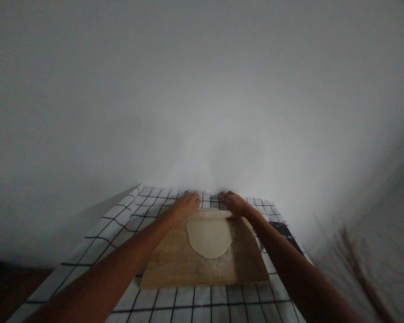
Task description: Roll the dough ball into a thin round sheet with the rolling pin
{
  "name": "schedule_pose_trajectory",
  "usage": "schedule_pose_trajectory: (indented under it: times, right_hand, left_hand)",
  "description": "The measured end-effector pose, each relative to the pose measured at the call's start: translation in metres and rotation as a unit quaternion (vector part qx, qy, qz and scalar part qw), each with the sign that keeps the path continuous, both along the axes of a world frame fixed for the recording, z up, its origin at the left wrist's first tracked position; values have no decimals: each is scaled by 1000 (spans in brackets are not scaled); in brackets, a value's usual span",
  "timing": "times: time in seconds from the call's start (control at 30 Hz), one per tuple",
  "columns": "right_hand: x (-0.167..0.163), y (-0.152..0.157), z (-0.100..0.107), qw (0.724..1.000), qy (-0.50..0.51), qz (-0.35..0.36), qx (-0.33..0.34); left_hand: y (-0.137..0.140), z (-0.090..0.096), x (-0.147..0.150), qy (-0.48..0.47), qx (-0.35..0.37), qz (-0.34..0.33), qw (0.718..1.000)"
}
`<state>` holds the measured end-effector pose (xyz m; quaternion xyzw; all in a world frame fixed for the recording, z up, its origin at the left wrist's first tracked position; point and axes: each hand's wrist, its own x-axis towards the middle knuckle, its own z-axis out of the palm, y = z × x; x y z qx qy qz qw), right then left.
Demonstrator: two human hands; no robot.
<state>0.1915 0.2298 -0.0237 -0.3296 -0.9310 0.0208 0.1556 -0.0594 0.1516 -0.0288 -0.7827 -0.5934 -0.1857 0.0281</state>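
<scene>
In the head view, taking the flat round of dough [210,240] as the centre of the clock and twelve as straight away from the person, the dough lies pale and thin on a wooden board [175,273], in the board's middle and towards its far edge. Across the dough's twelve o'clock edge lies a pale, floury rolling pin [212,214], running from nine towards three. The left hand [187,205] is at eleven o'clock, by the pin's left end, its fingers curled in and pointing towards three. The right hand [234,203] is at one o'clock, by the other end, its fingers bent too and pointing towards nine; whether either hand's fingers are closed around the pin, I cannot tell. Both forearms reach in from the near side, from about eight and four. A dusting of flour shows on the board at six, just below the dough, and a shadow covers the board from three to five. Under the board spreads a white cloth [202,309] with black grid lines. A dark flat object [285,234] lies on it at three, beyond the right forearm; blurred brown branches [355,264] stand farther out, between three and four. A pale wall [202,98] rises at twelve.
</scene>
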Motion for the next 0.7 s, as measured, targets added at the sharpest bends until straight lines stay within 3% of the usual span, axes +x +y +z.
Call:
schedule_pose_trajectory:
  times: [0.43,0.53,0.7]
  right_hand:
    - [24,-53,-18,991,-41,-126,-4]
    - [24,-72,-16,984,-24,-178,-10]
    - [25,-109,-8,981,7,-193,23]
  left_hand:
    - [-36,-15,9,10,29,22,999]
    - [-48,-15,13,35,73,11,997]
    - [-71,-16,18,68,163,-21,984]
